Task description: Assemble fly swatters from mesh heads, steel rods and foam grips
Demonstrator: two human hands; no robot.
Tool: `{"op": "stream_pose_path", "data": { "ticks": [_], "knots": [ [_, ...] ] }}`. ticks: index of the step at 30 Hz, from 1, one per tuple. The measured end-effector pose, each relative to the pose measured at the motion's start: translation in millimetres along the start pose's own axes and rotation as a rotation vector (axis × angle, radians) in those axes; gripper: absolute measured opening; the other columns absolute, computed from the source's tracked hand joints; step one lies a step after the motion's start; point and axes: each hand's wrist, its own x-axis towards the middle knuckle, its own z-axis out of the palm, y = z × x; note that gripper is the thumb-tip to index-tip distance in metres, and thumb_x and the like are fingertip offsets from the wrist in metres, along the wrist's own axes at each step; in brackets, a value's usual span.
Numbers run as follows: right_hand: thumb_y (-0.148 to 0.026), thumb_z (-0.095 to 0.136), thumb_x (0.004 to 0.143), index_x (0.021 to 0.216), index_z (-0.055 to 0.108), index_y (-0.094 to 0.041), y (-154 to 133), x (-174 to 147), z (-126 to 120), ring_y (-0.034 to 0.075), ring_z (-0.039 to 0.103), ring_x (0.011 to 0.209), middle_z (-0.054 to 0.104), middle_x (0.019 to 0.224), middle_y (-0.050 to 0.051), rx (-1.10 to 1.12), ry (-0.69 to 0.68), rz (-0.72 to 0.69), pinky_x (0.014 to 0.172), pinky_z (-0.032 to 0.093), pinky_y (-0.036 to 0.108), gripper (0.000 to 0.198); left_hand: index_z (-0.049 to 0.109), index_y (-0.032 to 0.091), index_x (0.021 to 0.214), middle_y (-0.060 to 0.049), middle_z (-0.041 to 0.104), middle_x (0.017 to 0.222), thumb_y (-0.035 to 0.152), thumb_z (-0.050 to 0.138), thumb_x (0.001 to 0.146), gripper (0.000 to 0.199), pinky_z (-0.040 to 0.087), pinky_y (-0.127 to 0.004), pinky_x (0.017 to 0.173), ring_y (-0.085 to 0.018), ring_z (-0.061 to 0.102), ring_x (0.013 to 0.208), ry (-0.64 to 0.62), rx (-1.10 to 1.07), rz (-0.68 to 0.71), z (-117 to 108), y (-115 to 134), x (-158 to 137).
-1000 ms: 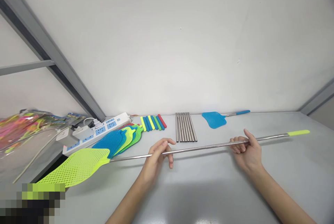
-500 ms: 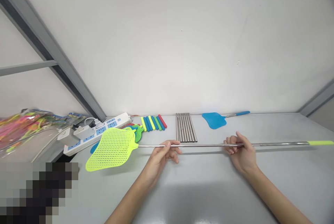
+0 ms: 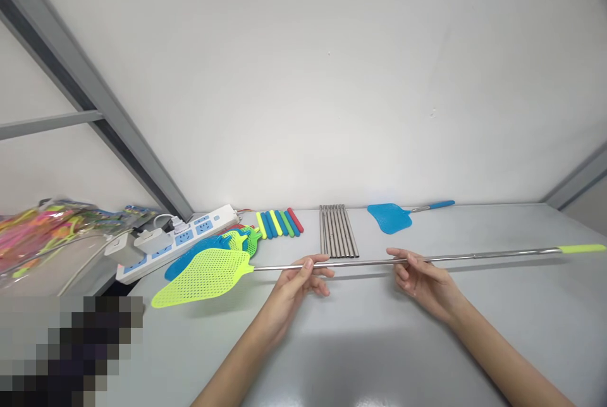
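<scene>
A yellow-green fly swatter (image 3: 203,275) with a long, extended metal rod spans most of the view, its perforated head at the left and its yellow-green grip at the far right. Near the head, my left hand (image 3: 296,284) pinches the rod between thumb and fingers. Farther right, my right hand (image 3: 424,280) is closed around the rod, thumb and forefinger along it. Just beyond the rod lies a row of metal rods (image 3: 337,233). A blue fly swatter (image 3: 391,217) with a short rod rests behind my right hand.
Coloured handle grips (image 3: 279,224) lie in a row near the wall. A stack of blue, green and red swatter heads (image 3: 199,252) sits beside a white power strip (image 3: 177,244) with plugs. Bagged colourful items (image 3: 52,227) are at the far left. Grey metal posts (image 3: 95,91) frame the table.
My right hand has moved left along the rod and turned. The swatter's head has rolled to a flatter angle, and its grip end has risen slightly. My left hand is nearly still.
</scene>
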Motion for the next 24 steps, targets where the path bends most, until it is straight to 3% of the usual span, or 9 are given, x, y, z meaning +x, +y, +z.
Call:
{"op": "stream_pose_path", "data": {
  "ticks": [4,11,19,24],
  "knots": [
    [-0.026,0.057,0.071,0.104,0.057,-0.016,0.6,0.3,1.6,0.011,0.037,0.054,0.042,0.054,0.000,-0.035,0.018,-0.023,0.044,0.026,0.023,0.034,0.055,0.016,0.103,-0.009,0.060,0.088,0.038,0.039,0.080,0.035,0.038,-0.032,0.073,-0.015,0.054,0.066,-0.005,-0.010,-0.004,-0.6,-2.2,0.7],
    [-0.035,0.055,0.072,0.100,0.060,-0.018,2.5,2.7,3.7,0.011,0.035,0.051,0.044,0.052,0.000,-0.166,0.129,-0.116,0.046,0.028,0.024,0.033,0.059,0.016,0.098,-0.009,0.061,0.088,0.039,0.044,0.077,0.035,0.038,-0.030,0.071,-0.013,0.054,0.064,0.101,-0.008,-0.031,0.2,-5.0,2.6],
    [-0.033,0.052,0.074,0.083,0.065,-0.017,0.5,6.7,-5.3,0.011,0.035,0.048,0.040,0.049,-0.001,-0.120,0.185,-0.189,0.045,0.025,0.025,0.022,0.060,0.016,0.096,-0.005,0.060,0.077,0.038,0.042,0.078,0.034,0.040,-0.027,0.068,-0.013,0.052,0.064,0.258,-0.161,0.093,-7.2,-5.1,4.7],
    [-0.030,0.051,0.076,0.082,0.063,-0.017,-1.6,6.2,-6.5,0.009,0.037,0.048,0.041,0.051,-0.001,-0.098,0.158,-0.193,0.045,0.025,0.024,0.020,0.061,0.019,0.087,-0.003,0.056,0.095,0.037,0.043,0.078,0.027,0.040,-0.025,0.065,-0.009,0.051,0.062,0.316,-0.183,0.183,-11.6,-6.0,7.0]
  ]
}}
